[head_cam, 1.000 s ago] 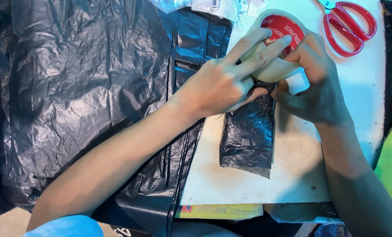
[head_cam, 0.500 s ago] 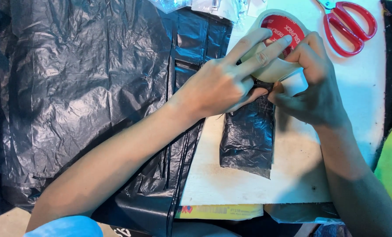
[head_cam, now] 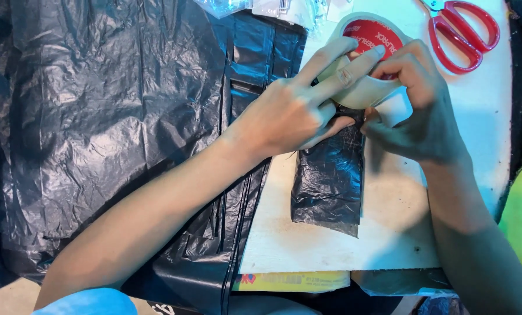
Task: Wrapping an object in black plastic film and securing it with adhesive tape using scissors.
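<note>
A roll of clear tape (head_cam: 363, 87) with a red core stands on edge at the top of the white board (head_cam: 389, 221). My left hand (head_cam: 296, 108) lies across the roll, two fingers stretched over its top and the thumb pressed on a small folded black plastic packet (head_cam: 328, 186) below it. My right hand (head_cam: 416, 111) grips the roll's right side, fingers curled over the rim and thumb at the tape's loose end near the packet's top edge.
Large crumpled black plastic bags (head_cam: 115, 116) cover the left half of the surface. Red-handled scissors (head_cam: 465, 32) lie at the top right of the board. A yellow printed strip (head_cam: 293, 282) shows under the board's front edge. Clear plastic packets (head_cam: 272, 7) sit at the top.
My right hand's fingers have shifted slightly up over the roll's rim and the thumb moved a little left. The left hand and packet hold still.
</note>
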